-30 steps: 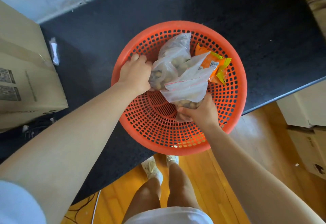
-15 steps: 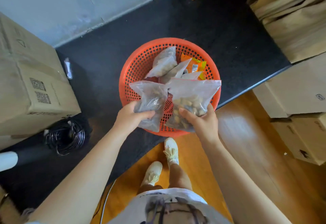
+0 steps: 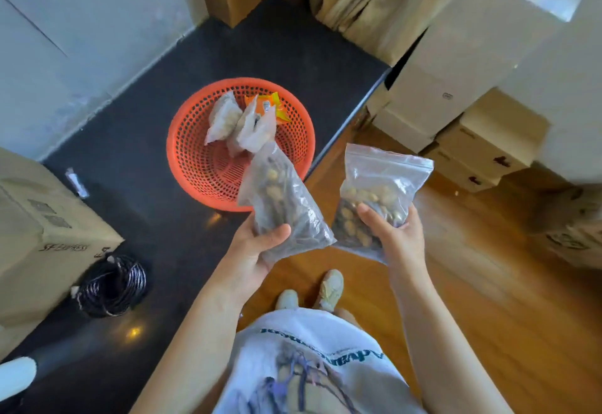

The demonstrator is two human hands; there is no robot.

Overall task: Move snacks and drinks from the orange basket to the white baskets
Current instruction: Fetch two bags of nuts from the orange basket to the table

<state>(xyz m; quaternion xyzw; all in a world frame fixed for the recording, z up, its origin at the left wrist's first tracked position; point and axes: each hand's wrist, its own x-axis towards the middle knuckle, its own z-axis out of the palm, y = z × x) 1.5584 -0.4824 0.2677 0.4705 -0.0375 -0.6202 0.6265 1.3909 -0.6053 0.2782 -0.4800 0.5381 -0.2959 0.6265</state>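
Both bags have come up and out of the orange basket (image 3: 195, 159), which now sits beyond the hands on the black table (image 3: 136, 159). The left hand (image 3: 252, 257) grips a clear zip bag of nuts (image 3: 283, 205); the right hand (image 3: 395, 237) holds a second nut bag (image 3: 378, 185) just beside it. More clear bags (image 3: 241, 122) and an orange packet (image 3: 270, 107) lie in the basket.

Left hand (image 3: 254, 250) raised, fingers (image 3: 277, 234) curled in a grip, right hand (image 3: 395, 234) likewise gripping
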